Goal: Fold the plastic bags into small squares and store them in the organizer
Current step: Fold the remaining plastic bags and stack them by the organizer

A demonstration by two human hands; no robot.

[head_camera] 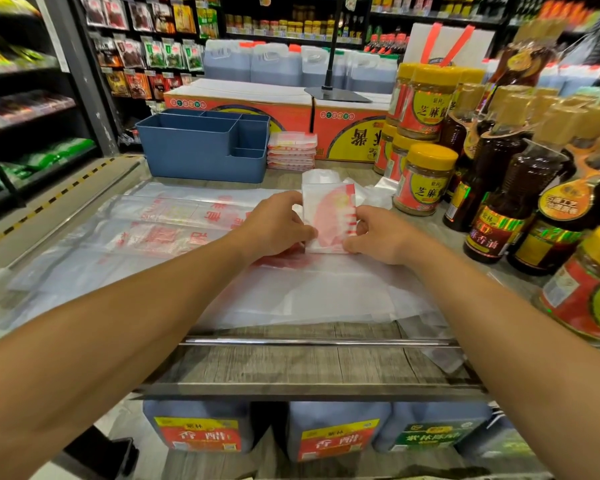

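1. Head view: left hand [280,226] and right hand [378,236] both pinching half-folded plastic bag [329,216] over flat bags [174,223] on surface [291,362]
2. Blue organizer [201,147] behind, beside folded stack [291,151]

Two bare forearms, no sleeves in view, bare hands [326,230], short trimmed fingernails

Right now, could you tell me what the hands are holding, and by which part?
Both hands hold one folded plastic bag: the left hand grips its left edge, the right hand pinches its right edge near the lower corner.
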